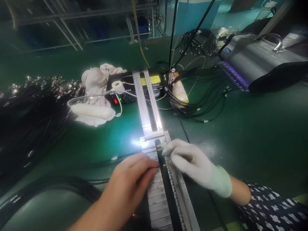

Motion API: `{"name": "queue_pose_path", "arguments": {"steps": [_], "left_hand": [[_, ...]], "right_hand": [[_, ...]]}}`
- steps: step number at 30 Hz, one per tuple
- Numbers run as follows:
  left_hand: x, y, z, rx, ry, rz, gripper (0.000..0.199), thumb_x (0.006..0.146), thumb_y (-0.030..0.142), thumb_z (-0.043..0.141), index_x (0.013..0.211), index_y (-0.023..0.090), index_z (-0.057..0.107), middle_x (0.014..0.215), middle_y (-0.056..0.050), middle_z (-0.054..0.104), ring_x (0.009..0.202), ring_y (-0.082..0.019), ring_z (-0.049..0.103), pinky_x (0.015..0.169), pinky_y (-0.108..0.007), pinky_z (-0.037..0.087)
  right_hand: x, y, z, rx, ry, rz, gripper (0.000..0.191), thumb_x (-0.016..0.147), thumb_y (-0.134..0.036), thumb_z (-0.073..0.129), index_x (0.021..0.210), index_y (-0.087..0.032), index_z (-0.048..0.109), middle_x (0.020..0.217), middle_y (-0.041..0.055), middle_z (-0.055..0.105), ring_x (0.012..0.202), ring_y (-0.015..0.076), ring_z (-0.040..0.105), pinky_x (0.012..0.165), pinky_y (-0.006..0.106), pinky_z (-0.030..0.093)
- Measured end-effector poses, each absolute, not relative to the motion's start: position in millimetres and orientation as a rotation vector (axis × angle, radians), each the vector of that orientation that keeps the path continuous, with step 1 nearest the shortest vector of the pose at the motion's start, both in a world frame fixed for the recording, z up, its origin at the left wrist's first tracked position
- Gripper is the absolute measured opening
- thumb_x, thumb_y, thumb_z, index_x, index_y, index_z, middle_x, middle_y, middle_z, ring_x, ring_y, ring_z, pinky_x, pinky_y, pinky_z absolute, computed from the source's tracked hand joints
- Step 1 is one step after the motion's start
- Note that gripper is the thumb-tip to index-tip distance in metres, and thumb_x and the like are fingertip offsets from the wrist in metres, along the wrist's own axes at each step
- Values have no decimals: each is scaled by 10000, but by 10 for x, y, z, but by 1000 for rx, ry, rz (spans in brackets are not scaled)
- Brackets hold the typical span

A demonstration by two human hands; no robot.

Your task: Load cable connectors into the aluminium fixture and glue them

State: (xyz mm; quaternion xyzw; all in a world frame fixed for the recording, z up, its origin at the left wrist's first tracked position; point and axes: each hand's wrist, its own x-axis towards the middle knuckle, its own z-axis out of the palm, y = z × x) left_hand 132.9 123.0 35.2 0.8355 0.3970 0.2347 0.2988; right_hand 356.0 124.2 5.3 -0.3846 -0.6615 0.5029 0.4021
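Note:
My bare left hand point(131, 179) pinches a thin black cable near its end, over a slotted metal fixture point(158, 202). The exposed copper-coloured tip point(165, 165) of the cable points across the dark groove towards the right rail. My right hand point(192, 163), in a white glove, is closed with fingertips beside that tip, at small metal parts on the rail. Whether those fingers hold one of the parts is hidden. More copper-coloured wire ends point(159, 147) lie in the fixture's slots just beyond. A bright light shines at the fixture's far left corner.
Behind the fixture stands a black control box point(131, 93) under a slotted metal bar point(141, 99). White cloth point(93, 77) and a wrapped white handle point(93, 111) lie left of it. Black cable bundles point(36, 122) spread left; more cables point(204, 102) and a grey machine point(260, 57) are right.

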Motion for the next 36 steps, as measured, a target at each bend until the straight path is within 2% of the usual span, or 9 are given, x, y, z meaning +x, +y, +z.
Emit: {"name": "queue_pose_path", "arguments": {"steps": [9,16,22,26,36], "left_hand": [[1299,1221,338,2227,1059,635,140,970,169,527,967,223,655,873,-4,673,785,-129,643,697,-206,512],[1293,1236,317,2121,1043,618,127,963,150,549,992,243,632,904,22,654,805,-104,631,716,-179,503],[1246,1324,272,2089,1057,593,131,963,133,541,938,225,631,920,12,620,839,-108,610,736,-188,497],[1206,1372,183,2247,1091,591,171,981,144,504,939,200,660,880,-4,600,778,-109,603,682,-190,487],[1209,1397,81,2522,1100,564,240,1007,151,411,963,160,647,878,-44,608,726,-133,596,622,-217,482]], "right_hand": [[3565,1245,42,-978,-1674,1283,260,928,-118,528,679,-174,577,975,63,635,957,187,616,921,329,519],[3554,1232,38,-960,-1669,1266,251,921,-119,526,680,-180,562,957,61,633,925,183,621,879,321,524],[3570,1239,45,-1130,-1662,1052,250,948,-171,507,711,-184,586,986,69,634,960,202,617,863,348,504],[3637,1309,24,-1268,-1580,923,228,971,-218,501,783,-195,629,975,51,639,952,200,607,851,338,489],[3654,1345,23,-1292,-1573,968,219,967,-236,501,818,-191,655,953,39,635,909,190,607,814,315,480]]}}
